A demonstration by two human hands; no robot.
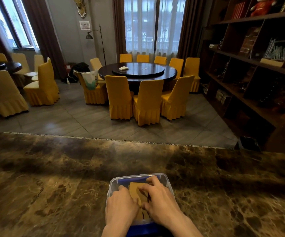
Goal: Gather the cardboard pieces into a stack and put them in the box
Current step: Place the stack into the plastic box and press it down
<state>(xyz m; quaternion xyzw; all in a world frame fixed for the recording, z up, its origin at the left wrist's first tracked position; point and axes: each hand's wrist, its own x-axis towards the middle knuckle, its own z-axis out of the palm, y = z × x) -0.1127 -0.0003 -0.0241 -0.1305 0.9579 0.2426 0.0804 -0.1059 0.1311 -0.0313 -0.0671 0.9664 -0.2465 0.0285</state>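
Observation:
A clear plastic box [111, 183] with a blue base stands on the marble counter near its front edge. Brown cardboard pieces [134, 189] lie stacked inside it. My left hand [121, 206] rests over the left side of the stack, fingers curled down onto the cardboard. My right hand [158, 197] covers the right side, its fingers spread over the top piece and its thumb at the stack's near edge. Both hands are inside the box's rim and hide most of the cardboard.
The dark brown marble counter [52, 185] stretches left and right of the box. Beyond its far edge lie a tiled floor, a round table [138, 71] ringed by yellow-covered chairs, and a dark shelf unit [258, 74] on the right.

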